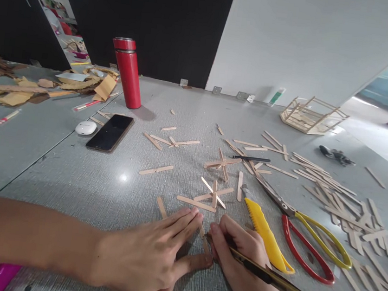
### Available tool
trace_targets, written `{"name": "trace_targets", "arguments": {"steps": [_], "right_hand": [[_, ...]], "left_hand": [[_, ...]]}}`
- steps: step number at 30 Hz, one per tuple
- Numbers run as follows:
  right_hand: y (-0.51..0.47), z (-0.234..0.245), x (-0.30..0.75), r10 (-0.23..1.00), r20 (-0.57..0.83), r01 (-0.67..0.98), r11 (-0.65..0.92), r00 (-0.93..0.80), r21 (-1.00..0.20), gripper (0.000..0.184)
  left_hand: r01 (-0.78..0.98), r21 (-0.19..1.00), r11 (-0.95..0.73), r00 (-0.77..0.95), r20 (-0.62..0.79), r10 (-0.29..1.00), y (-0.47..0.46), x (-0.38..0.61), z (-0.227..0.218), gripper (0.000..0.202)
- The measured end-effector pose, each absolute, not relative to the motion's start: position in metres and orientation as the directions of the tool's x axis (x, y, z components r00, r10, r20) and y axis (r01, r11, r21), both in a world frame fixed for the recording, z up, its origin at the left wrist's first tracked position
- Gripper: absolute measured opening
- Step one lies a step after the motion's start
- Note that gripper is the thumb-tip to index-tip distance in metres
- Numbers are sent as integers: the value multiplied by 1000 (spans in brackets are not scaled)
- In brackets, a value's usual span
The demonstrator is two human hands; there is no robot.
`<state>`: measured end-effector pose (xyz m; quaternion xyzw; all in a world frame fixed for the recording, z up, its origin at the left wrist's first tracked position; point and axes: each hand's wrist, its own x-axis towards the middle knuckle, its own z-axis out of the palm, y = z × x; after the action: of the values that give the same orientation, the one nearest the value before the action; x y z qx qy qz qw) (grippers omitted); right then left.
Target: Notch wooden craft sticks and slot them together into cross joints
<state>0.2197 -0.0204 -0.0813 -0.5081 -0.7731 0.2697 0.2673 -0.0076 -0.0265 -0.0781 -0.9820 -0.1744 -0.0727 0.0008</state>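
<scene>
My left hand (pixel 157 253) lies flat on the grey table, fingers stretched out, pressing down a thin wooden stick (pixel 204 242) between fingertips and thumb. My right hand (pixel 238 251) is closed round a slim black and gold craft knife (pixel 266 275), its tip against the same stick. Just beyond lie a yellow utility knife (pixel 268 235), scissors with red and yellow handles (pixel 309 242) and small crossed-stick pieces (pixel 213 194).
Several loose wooden sticks (pixel 335 194) litter the table's right side. A stick frame model (pixel 311 114) stands at the back right. A red flask (pixel 128 72), black phone (pixel 110 132) and white earbud case (pixel 86 127) sit left of centre. Cardboard scraps (pixel 28 87) pile at the far left.
</scene>
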Motion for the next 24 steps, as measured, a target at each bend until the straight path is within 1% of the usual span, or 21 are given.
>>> {"name": "trace_targets", "arguments": {"steps": [3, 9, 15, 19, 24], "right_hand": [[-20, -81, 219, 930, 140, 645, 339, -340, -685, 41], [-19, -80, 218, 928, 143, 654, 346, -344, -673, 40], [-21, -80, 219, 927, 145, 649, 349, -347, -676, 41], [-21, -82, 220, 924, 150, 646, 357, -353, -675, 41], [-19, -83, 218, 921, 161, 646, 367, -355, -669, 41]], "left_hand": [[344, 28, -939, 929, 133, 345, -27, -7, -77, 68], [367, 81, -927, 918, 131, 375, -28, -7, -76, 66], [349, 31, -937, 923, 165, 349, -26, -8, -77, 69], [342, -9, -940, 928, 162, 336, -25, -8, -77, 71], [339, -3, -941, 927, 170, 334, -25, -7, -81, 68]]}}
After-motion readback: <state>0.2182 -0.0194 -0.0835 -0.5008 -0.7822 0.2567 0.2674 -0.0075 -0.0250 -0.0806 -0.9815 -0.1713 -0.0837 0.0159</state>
